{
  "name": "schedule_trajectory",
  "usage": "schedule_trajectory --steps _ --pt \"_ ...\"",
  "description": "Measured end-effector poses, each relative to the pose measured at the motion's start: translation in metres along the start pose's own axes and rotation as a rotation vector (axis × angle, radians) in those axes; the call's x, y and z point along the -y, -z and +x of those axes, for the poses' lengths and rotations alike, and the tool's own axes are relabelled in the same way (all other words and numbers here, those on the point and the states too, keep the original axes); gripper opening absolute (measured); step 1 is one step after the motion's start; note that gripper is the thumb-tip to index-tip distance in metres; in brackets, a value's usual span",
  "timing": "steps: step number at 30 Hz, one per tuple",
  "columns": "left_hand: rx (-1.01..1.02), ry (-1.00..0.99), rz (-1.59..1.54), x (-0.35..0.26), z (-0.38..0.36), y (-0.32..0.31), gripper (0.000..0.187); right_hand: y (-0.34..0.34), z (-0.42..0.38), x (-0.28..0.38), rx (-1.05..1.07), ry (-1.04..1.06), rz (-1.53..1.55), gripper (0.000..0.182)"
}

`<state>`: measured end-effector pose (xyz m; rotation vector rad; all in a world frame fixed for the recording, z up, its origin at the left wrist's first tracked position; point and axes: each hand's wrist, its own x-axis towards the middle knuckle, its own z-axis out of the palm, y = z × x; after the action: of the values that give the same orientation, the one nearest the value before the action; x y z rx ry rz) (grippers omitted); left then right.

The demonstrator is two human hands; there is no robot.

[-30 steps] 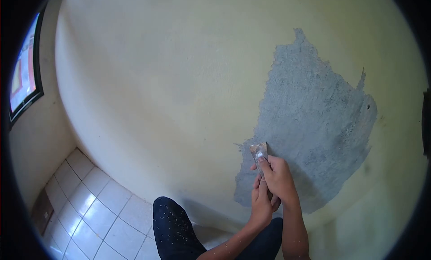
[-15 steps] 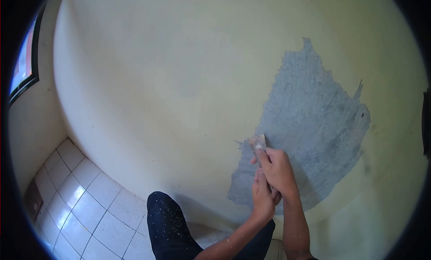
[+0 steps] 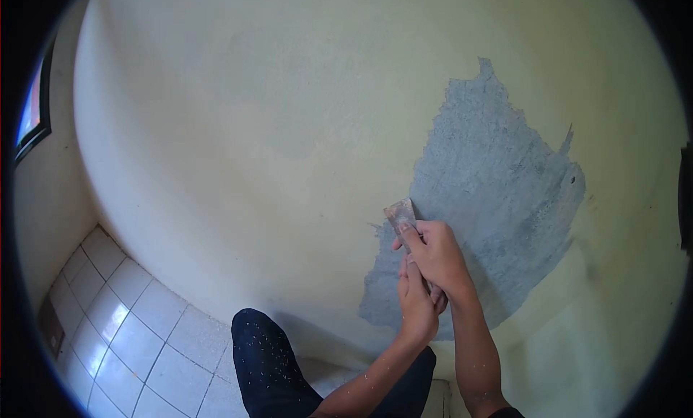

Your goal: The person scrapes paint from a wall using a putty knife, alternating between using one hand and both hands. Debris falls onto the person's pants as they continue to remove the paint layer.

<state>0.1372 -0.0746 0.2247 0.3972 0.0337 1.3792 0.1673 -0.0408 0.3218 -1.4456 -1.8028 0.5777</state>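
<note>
Both my hands grip one paint scraper [image 3: 400,212], whose flat, worn metal blade points up and to the left. My right hand [image 3: 435,255] is closed high on it, the thumb lying along the blade. Lower down, my left hand [image 3: 419,302] is wrapped round the handle, most of which the fingers hide. The blade lies at the left edge of a bare grey patch [image 3: 498,172] with ragged borders. Around that patch the wall [image 3: 253,129] carries pale yellow paint. Small pale flakes cling to my forearms.
Pale floor tiles [image 3: 137,331] meet the wall at the lower left. My dark-trousered knee [image 3: 263,353], specked with flakes, is close to the wall. A dark-framed window [image 3: 37,122] is at the far left, and a dark object [image 3: 685,201] shows at the right edge.
The scraper and both hands have moved slightly up and left along the patch's left edge. The whole view has shifted a little, moving the wall and floor leftward.
</note>
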Motion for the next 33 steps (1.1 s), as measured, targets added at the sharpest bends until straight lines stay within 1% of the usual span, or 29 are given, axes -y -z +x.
schedule_trajectory --steps 1,4,5,8,11,14,17,20,23,26,27,30,31,33 --pt "-0.019 0.011 -0.016 -0.001 -0.002 -0.001 0.032 0.000 0.001 0.000 0.008 0.025 -0.026 0.043" --pt "-0.064 0.063 0.023 -0.003 -0.017 -0.013 0.030 0.006 -0.012 -0.013 -0.021 0.008 -0.125 0.042" --pt "-0.044 0.074 0.039 -0.004 -0.017 -0.011 0.030 0.004 -0.014 -0.012 -0.031 -0.037 -0.081 0.042" --pt "0.003 0.054 0.035 -0.003 -0.013 -0.008 0.030 0.006 -0.010 -0.006 -0.004 -0.040 -0.062 0.042" --pt "-0.027 0.100 0.002 0.004 -0.015 -0.007 0.030 0.008 -0.015 -0.010 -0.021 -0.057 -0.068 0.042" --pt "-0.024 0.112 0.037 0.002 -0.019 -0.010 0.030 0.011 -0.016 -0.020 -0.011 -0.028 -0.140 0.041" --pt "0.015 0.053 0.019 0.001 -0.011 -0.007 0.030 0.008 -0.008 -0.008 0.034 -0.089 0.000 0.041" --pt "-0.044 0.030 -0.006 0.010 -0.017 -0.014 0.032 0.013 -0.014 -0.021 0.014 -0.027 -0.118 0.043" --pt "-0.071 0.051 0.077 0.009 -0.014 -0.011 0.033 0.013 -0.010 -0.031 0.000 0.030 -0.136 0.044" --pt "-0.023 -0.004 0.045 -0.002 -0.003 -0.008 0.033 0.003 0.002 -0.002 0.041 -0.038 -0.016 0.044" --pt "-0.046 -0.006 0.022 -0.005 -0.007 -0.015 0.033 0.003 0.000 0.001 0.024 -0.027 -0.029 0.043" --pt "-0.044 0.039 0.066 -0.001 -0.019 -0.020 0.034 0.011 -0.012 -0.019 -0.009 -0.023 -0.070 0.044" --pt "-0.045 0.070 0.105 0.000 -0.019 -0.016 0.034 0.010 -0.012 -0.020 -0.002 -0.078 -0.018 0.044" --pt "-0.034 0.017 0.057 -0.011 0.000 -0.013 0.034 0.004 0.004 -0.003 -0.019 0.027 -0.148 0.044"
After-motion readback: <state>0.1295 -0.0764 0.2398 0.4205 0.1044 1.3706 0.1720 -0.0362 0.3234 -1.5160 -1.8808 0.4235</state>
